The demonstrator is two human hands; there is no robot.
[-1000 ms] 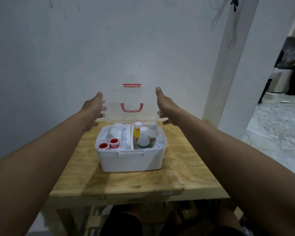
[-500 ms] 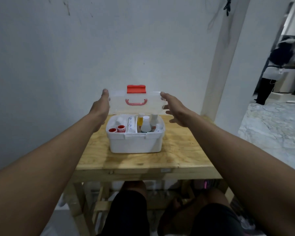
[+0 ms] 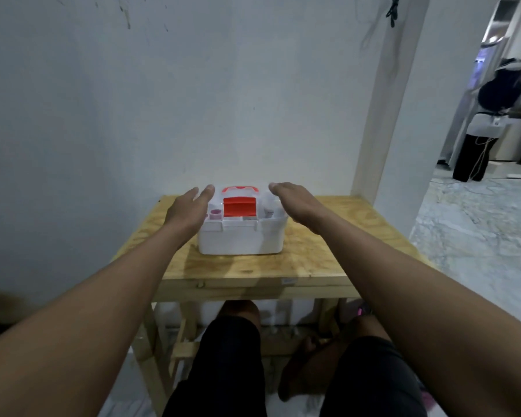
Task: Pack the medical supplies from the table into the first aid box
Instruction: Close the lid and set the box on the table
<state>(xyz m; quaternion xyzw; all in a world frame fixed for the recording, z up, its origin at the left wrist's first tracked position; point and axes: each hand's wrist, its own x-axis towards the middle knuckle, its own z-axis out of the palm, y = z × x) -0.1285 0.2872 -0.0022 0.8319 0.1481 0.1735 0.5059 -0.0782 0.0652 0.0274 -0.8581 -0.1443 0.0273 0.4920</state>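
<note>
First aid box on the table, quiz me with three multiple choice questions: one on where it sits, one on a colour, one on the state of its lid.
1. Where does the first aid box stand?
A. on the floor
B. on the wooden table
C. on the person's lap

2. What colour is the latch on its lid?
A. blue
B. green
C. red

3. How is the lid?
A. standing upright, wide open
B. down over the box
C. lying beside the box

Answers:
1 B, its base rests on the tabletop.
2 C, the latch shows bright red.
3 B, the lid covers the box, with the left hand and right hand laid on it.
</note>
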